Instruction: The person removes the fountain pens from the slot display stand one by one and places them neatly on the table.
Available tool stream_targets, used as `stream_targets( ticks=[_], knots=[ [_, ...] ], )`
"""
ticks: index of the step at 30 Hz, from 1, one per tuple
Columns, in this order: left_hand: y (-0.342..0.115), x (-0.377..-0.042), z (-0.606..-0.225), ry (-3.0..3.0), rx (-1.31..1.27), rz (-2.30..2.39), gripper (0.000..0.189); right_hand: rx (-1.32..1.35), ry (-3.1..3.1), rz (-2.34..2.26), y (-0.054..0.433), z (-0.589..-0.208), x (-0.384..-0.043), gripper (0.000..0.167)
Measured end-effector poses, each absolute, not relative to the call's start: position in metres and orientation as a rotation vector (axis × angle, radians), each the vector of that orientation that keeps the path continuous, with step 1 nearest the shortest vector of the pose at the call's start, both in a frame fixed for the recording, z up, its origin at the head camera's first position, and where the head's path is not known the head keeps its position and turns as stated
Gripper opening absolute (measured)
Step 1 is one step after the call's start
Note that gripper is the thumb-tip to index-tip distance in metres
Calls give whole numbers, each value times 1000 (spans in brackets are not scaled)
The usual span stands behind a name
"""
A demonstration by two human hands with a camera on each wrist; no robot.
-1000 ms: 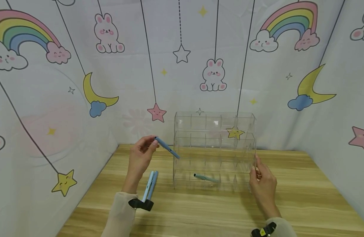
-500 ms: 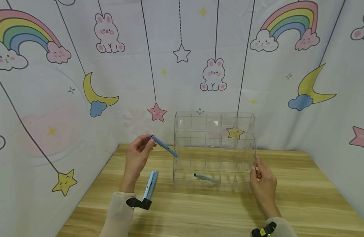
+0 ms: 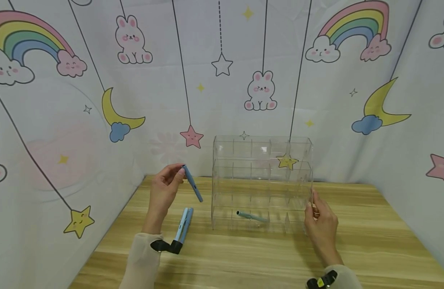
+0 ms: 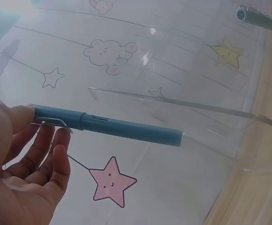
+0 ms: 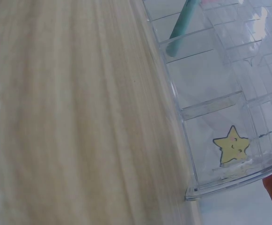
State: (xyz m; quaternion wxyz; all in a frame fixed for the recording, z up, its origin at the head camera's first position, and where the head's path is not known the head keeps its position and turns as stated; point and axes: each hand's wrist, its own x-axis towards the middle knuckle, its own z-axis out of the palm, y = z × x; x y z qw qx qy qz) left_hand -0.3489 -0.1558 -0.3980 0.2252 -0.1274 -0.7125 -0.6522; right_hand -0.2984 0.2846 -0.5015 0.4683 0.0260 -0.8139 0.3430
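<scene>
Between thumb and fingers my left hand (image 3: 163, 196) pinches a blue pen (image 3: 193, 184) by its clip end, the other end slanting down to the right. In the left wrist view the pen (image 4: 126, 129) shows a metal clip close to the fingers, with its far end near the edge of a clear compartment rack (image 4: 210, 109). My right hand (image 3: 321, 222) holds the right side of that rack (image 3: 212, 184), which stands upright. A green pen (image 3: 251, 217) lies tilted in its bottom row; the right wrist view shows this pen (image 5: 180, 30) through the clear plastic.
A light blue pen (image 3: 181, 224) and a darker blue pen (image 3: 188, 226) lie side by side on the wooden table (image 3: 236, 261), near the left wrist's black strap (image 3: 167, 246). Behind the table hangs a white cloth (image 3: 164, 100) printed with rabbits, stars and rainbows.
My left hand has drawn back a little to the left with the blue pen, whose lower end has swung away from the rack and points more steeply down. The right hand stays put.
</scene>
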Motion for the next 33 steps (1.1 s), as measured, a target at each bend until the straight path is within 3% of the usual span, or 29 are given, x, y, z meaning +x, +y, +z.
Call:
stream_targets(
  ticks=[33],
  knots=[
    [-170,-354,-403,-2061,-215,-1720,26,68,-1994,836,283,-499,-297,51]
  ],
)
